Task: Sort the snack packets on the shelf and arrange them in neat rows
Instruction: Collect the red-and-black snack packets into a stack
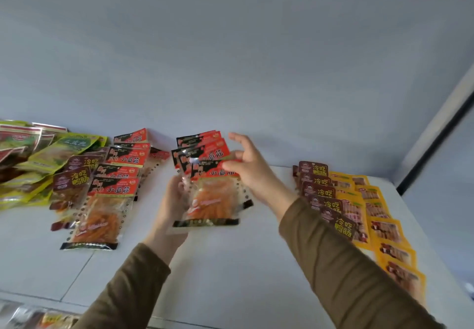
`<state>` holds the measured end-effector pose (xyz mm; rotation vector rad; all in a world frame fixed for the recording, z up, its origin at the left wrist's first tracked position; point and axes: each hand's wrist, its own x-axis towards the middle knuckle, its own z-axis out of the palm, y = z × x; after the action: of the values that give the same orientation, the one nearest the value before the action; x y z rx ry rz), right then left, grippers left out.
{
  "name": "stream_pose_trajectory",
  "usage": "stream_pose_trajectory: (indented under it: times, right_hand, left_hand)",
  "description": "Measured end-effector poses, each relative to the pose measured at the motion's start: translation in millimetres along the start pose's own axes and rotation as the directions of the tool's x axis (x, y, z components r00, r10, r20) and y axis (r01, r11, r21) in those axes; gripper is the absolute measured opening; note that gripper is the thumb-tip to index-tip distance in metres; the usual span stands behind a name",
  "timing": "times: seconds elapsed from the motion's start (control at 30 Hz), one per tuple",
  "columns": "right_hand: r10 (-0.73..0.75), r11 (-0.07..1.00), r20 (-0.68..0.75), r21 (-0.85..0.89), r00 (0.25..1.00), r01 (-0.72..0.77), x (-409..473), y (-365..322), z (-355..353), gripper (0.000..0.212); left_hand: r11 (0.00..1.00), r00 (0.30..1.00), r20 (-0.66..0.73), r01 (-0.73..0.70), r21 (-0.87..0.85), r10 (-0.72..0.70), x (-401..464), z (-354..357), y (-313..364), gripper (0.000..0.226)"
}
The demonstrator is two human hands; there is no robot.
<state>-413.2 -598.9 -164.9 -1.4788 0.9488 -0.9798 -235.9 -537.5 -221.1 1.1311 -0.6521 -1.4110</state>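
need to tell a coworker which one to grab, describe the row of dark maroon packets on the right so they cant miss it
Start at the white shelf and look to its right end. Two overlapping rows run front to back there; the maroon packets are the inner row, just right of the right hand. Their dark maroon tops with yellow characters set them apart from the yellow packets alongside.

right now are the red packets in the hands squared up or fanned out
Fanned out: the red packets show staggered, overlapping red tops, gripped below by the left hand, right hand at their top edge.
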Motion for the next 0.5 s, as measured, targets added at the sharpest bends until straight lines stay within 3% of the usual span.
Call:
stream_pose_trajectory:
  times: [0.07, 0.1, 0.2, 0.33, 0.4, 0.5]
  right_hand:
    - [-0.019, 0.995, -0.092, -0.098, 0.996, 0.01, 2, 24, 14, 0.068]
    - [-0.052, 0.988, -0.124, -0.148, 0.991, 0.034, 3, 32, 18, 0.065]
    - [-0.128, 0.972, -0.141, -0.216, 0.982, 0.096, 9, 45, 27, 0.063]
    - [-0.103, 0.98, -0.268, -0.191, 0.958, 0.052, 7, 55, 42, 0.073]
    - [0.018, 0.985, -0.303, -0.158, 0.953, -0.069, 4, 62, 48, 0.094]
    - [0.306, 0.942, -0.092, 0.17, 0.948, -0.288, 0, 61, 61, 0.103]
  left_hand:
    - [0.995, 0.997, 0.083, -0.009, 0.099, 0.0, -5, -5, 0, 0.088]
    - [0.983, 0.995, 0.095, -0.02, 0.183, 0.003, -9, -6, -1, 0.087]
    - [0.962, 0.989, 0.111, 0.062, 0.267, -0.095, -16, -10, 2, 0.053]
    - [0.971, 0.996, 0.024, 0.081, 0.224, -0.088, -8, -20, 5, 0.06]
    - [0.959, 0.996, 0.017, 0.078, 0.271, -0.086, -8, -23, 12, 0.061]
    - [0.928, 0.997, 0.021, 0.061, 0.368, -0.074, 0, -32, 25, 0.062]
